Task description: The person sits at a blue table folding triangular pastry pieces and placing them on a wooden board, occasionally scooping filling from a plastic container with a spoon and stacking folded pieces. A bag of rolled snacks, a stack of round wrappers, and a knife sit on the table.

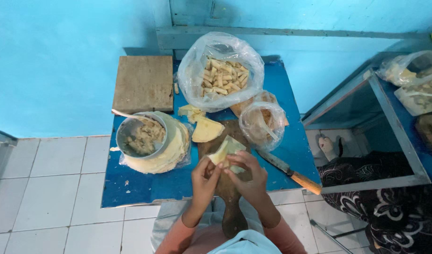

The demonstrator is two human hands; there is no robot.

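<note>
Left hand [204, 176] and right hand [249, 176] are pinching a pale wrapper [225, 151] above the wooden board [227, 188], near the filling bowl [140, 136] at centre left.

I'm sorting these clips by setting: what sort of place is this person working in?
Probably a small home or street-side food-prep corner. Both hands fold a pale wrapper over a blue table that carries a bowl of filling, a bag of finished rolls and a knife, against turquoise walls and a tiled floor.
</note>
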